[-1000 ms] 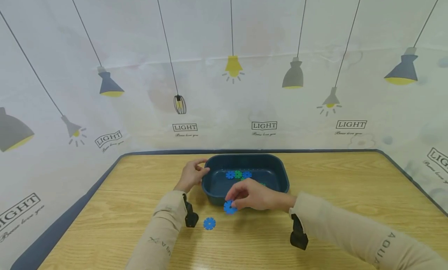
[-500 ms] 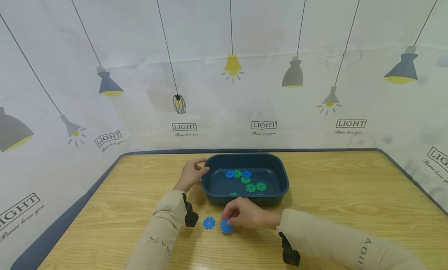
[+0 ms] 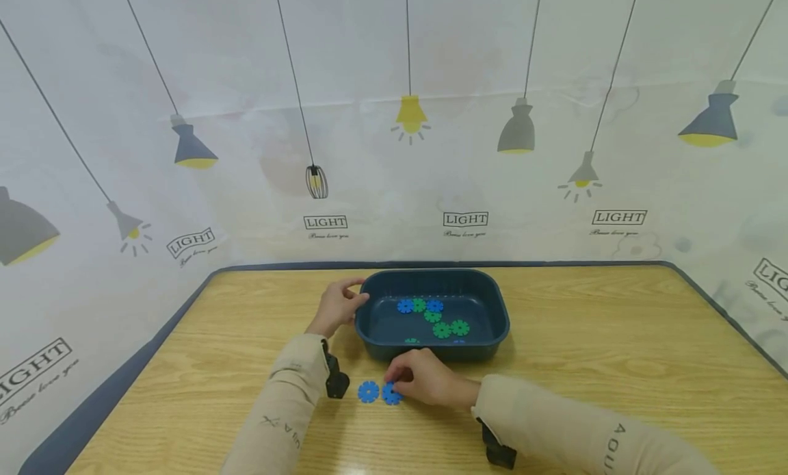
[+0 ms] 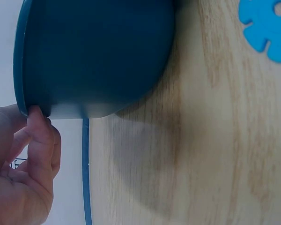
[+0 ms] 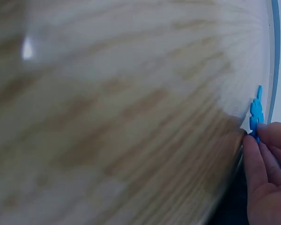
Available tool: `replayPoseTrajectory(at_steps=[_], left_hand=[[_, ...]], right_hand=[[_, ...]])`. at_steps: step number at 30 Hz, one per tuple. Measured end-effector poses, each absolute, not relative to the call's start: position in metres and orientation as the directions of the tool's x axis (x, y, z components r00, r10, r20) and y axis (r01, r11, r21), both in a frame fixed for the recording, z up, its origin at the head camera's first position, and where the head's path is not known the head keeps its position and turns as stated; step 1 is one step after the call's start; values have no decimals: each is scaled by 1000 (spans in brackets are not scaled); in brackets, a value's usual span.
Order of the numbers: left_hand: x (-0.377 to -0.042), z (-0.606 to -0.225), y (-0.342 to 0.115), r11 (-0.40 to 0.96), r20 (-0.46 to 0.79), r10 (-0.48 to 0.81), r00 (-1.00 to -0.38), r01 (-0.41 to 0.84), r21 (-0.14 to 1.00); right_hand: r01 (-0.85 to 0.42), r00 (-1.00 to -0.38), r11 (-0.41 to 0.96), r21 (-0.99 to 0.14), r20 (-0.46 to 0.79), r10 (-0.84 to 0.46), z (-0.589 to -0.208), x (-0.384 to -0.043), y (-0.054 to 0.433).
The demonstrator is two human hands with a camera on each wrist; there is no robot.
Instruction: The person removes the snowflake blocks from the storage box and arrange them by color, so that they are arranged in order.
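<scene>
My left hand (image 3: 335,307) pinches the left rim of a dark blue plastic basin (image 3: 431,354); the left wrist view shows thumb and fingers (image 4: 40,136) on that rim. In front of the basin, my right hand (image 3: 431,379) pinches the right edge of a blue notched interlocking disc (image 3: 389,394), close over the table. A second blue interlocking disc (image 3: 368,392) lies flat just left of it. From the right wrist, the pinched disc (image 5: 255,112) shows nearly edge-on between thumb and fingers.
Inside the basin lie several green discs (image 3: 442,330) and blue discs (image 3: 434,306), some partly hidden by its front wall. The wooden table (image 3: 603,338) ends at a dark edge along a wall sheet (image 3: 382,187) printed with lamps.
My right hand has come down from the basin's front toward me and slightly left, bringing the blue disc beside the other one. My left hand has stayed on the rim.
</scene>
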State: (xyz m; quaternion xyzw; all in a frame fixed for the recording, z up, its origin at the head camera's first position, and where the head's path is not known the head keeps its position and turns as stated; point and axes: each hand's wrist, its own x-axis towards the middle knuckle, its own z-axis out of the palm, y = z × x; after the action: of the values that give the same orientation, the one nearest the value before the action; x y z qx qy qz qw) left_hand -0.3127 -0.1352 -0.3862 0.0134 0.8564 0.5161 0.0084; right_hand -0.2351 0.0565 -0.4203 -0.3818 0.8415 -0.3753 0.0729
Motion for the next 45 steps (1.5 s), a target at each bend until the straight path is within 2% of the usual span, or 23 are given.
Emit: replayPoseTrajectory(at_steps=[9,23,32,45], left_hand=[[-311,-385,-135,470,5,33,-999,20,883],[-310,-385,-135,467,4,41,-999,23,884],[-311,-385,-134,472,4,41,-999,23,881],[-310,-383,-134,484,-2,36,-999,15,875]], right_hand=[[-640,-683,451,-622,193,-704,-420,-234,57],[-645,-688,461,-609,201,-697,-419,-234,57],[-551,-728,421,-720,169,-664,-418,-234,62],[-490,-679,263,-831,174,-713,-383,-224,84]])
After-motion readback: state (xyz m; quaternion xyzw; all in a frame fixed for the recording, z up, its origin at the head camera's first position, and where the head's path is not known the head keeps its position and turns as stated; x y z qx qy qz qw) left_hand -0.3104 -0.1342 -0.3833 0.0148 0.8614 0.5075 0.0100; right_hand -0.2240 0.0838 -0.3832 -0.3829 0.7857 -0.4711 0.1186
